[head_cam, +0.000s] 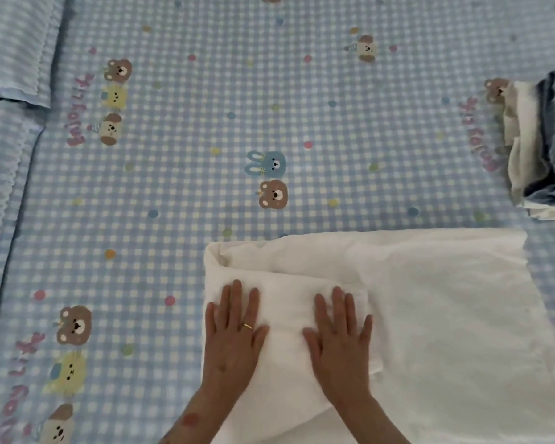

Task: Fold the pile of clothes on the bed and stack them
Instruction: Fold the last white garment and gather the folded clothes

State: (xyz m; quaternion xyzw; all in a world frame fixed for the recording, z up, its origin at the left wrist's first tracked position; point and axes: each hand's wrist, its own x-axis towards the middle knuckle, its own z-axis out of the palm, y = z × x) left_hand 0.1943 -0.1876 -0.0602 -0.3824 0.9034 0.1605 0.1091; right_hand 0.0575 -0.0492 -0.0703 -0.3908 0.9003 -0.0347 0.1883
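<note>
White garment (pixel 430 299) lies on the bed (pixel 173 187), its left end folded over. My left hand (pixel 233 334) and right hand (pixel 342 338) press it flat, fingers straight. Folded stack (pixel 539 145) sits far right.

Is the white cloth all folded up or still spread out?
Partly folded. The white cloth's left end is doubled over under the left hand and right hand; the right part lies flat on the bed.

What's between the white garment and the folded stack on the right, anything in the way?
Nothing visible. Both hands, left hand and right hand, press flat on the white garment. Only bare checked bedsheet lies between it and the folded stack at the right edge.
</note>
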